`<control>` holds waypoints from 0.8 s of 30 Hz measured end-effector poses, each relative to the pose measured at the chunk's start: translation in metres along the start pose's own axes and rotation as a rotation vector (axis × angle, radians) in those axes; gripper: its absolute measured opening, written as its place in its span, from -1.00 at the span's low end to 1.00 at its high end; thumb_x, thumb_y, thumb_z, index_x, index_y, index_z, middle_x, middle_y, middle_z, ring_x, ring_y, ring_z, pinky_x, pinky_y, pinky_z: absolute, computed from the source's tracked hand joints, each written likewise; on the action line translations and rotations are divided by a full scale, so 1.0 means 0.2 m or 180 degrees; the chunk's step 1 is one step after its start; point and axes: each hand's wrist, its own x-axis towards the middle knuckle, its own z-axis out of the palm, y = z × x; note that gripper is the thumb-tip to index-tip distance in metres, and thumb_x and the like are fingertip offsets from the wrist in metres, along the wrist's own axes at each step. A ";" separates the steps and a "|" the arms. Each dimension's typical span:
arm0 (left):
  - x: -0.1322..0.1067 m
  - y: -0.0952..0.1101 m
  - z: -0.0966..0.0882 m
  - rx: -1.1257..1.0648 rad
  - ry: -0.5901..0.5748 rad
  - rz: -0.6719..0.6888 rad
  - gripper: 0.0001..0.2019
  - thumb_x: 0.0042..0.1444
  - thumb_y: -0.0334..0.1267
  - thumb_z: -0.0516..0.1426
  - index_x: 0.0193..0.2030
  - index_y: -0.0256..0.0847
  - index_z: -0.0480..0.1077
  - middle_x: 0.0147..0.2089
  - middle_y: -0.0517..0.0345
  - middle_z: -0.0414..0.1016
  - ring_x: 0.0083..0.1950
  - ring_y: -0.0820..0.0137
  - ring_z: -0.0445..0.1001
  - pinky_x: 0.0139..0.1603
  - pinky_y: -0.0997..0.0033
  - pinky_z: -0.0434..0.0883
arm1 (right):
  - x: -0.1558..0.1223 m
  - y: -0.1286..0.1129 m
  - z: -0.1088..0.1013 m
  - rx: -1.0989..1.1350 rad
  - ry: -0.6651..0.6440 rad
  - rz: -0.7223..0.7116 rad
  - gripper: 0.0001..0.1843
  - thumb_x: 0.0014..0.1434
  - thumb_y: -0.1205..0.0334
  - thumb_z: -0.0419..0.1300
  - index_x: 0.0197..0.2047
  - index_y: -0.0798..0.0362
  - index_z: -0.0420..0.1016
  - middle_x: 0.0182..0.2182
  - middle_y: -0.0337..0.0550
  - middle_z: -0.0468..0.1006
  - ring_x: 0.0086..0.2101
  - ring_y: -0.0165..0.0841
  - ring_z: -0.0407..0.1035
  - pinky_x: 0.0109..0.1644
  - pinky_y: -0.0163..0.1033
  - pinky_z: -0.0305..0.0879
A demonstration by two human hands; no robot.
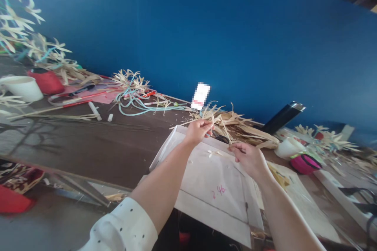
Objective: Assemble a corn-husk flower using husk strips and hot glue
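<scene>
My left hand [198,130] is closed in a pinch on a thin dried straw strip [221,129] at the far edge of a pale board [216,188]. My right hand [249,157] hovers over the same board with fingers curled, pinching the other end of the strip. Just beyond both hands lies a heap of dried straw leaves [240,127] on the dark table [97,145]. A small straw scrap [214,153] lies on the board between the hands.
A black flask [282,117] lies behind the heap. Right of it stand a white cup [288,148] and a pink bowl [304,163]. To the left are light-blue cords [138,104], red sticks, a white bowl [22,87], a red pot [45,80] and straw flowers [17,27].
</scene>
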 end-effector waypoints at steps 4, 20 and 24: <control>0.00 0.01 0.00 0.0056 -0.0001 -0.0038 -0.79 0.03 -0.22 0.11 -0.35 -0.35 0.46 -0.34 0.04 0.51 -0.50 0.57 0.38 -0.53 0.62 0.35 | -0.02 -0.04 -0.01 0.0714 -0.0150 0.0227 -0.63 -0.08 -0.02 0.19 -0.29 0.08 0.52 -0.41 -0.12 0.56 -0.66 -0.50 0.15 -0.60 -0.34 0.02; 0.01 -0.03 0.01 -0.0022 0.0057 -0.0020 -0.76 0.01 -0.17 0.13 -0.29 -0.32 0.45 -0.28 0.01 0.52 -0.46 0.53 0.43 -0.53 0.59 0.37 | -0.06 -0.06 -0.01 0.2037 -0.0151 0.0429 -0.59 -0.03 -0.14 0.21 -0.39 0.09 0.46 -0.36 -0.07 0.52 -0.63 -0.55 0.10 -0.66 -0.40 -0.12; 0.01 -0.03 0.00 -0.0014 0.0025 -0.0053 -0.77 0.02 -0.17 0.13 -0.30 -0.31 0.45 -0.29 0.03 0.52 -0.46 0.54 0.43 -0.53 0.60 0.37 | -0.06 -0.04 -0.01 0.2233 -0.0258 0.0428 -0.68 -0.10 0.01 0.32 -0.38 0.07 0.44 -0.36 -0.13 0.50 -0.61 -0.55 0.11 -0.64 -0.41 -0.09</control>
